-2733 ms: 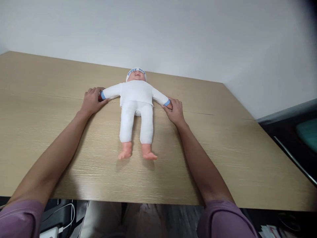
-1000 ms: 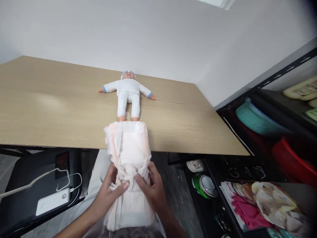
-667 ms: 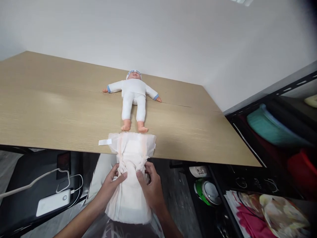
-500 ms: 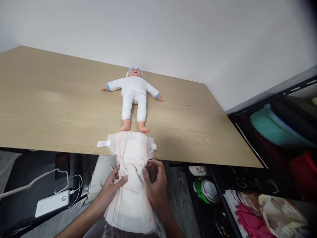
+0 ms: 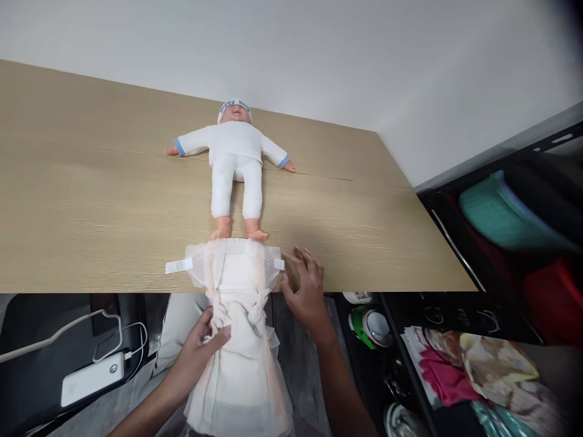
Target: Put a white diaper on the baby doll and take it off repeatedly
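In the head view, our left hand (image 5: 204, 340) pinches the ruffled side of the diaper (image 5: 241, 331); our right hand (image 5: 307, 282), its grip loosely parted and apparently holding nothing, is just beside the right tab (image 5: 279, 264). The diaper lies across the front edge of the counter (image 5: 113, 224), by the feet of the doll (image 5: 235, 142). We judge the step as spreading it; the next move calls for a fine pinch there.

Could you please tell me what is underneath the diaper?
The table lies under the far end of the diaper; a trouser leg shows beside its middle. Whatever lies directly beneath the rest is covered.
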A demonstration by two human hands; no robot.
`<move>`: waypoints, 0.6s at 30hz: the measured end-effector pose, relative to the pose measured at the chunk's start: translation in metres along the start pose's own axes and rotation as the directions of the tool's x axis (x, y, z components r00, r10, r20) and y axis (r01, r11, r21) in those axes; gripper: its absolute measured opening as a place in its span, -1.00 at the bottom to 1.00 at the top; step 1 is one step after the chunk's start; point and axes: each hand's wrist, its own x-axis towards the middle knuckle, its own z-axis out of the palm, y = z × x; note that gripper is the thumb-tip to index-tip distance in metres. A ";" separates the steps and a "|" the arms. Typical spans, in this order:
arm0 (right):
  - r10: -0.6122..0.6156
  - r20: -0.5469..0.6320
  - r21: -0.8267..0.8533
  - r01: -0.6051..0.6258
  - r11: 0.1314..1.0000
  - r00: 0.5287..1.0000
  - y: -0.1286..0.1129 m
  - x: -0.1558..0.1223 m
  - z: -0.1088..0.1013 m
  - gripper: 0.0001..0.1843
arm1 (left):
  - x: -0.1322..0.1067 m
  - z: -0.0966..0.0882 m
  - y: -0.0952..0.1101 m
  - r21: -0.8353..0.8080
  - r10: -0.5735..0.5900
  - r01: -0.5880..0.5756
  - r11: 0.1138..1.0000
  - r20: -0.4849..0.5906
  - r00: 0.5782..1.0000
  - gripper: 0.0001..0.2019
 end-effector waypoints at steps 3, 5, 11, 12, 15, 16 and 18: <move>0.014 0.060 0.073 -0.019 0.997 0.998 0.002 -0.003 0.000 -0.73 | 0.001 0.002 0.001 0.017 -0.025 0.025 1.000 0.035 0.999 0.04; 0.032 0.071 0.142 -0.042 0.989 0.997 -0.004 -0.002 0.001 -0.81 | 0.002 0.004 0.001 0.000 -0.022 0.022 1.000 0.057 0.998 0.04; 0.138 0.103 0.412 -0.168 0.896 0.985 -0.011 0.003 0.004 -0.80 | 0.000 0.004 0.001 -0.040 -0.023 0.027 0.999 0.096 0.995 0.06; 0.145 0.108 0.398 -0.176 0.900 0.984 -0.010 0.004 0.005 -0.78 | 0.000 0.003 0.001 -0.029 -0.025 0.028 0.999 0.093 0.995 0.05; 0.124 0.093 0.284 -0.146 0.948 0.988 -0.008 0.006 0.006 -0.71 | -0.001 0.003 0.003 -0.002 -0.021 0.021 1.000 0.085 0.996 0.02; 0.113 0.084 0.248 -0.131 0.960 0.990 -0.008 0.007 0.006 -0.71 | -0.001 0.002 0.003 -0.002 -0.022 0.022 1.000 0.084 0.996 0.01; 0.095 0.075 0.191 -0.108 0.976 0.993 -0.007 0.009 0.007 -0.74 | -0.002 0.002 0.003 -0.010 -0.032 0.033 0.999 0.078 0.996 0.03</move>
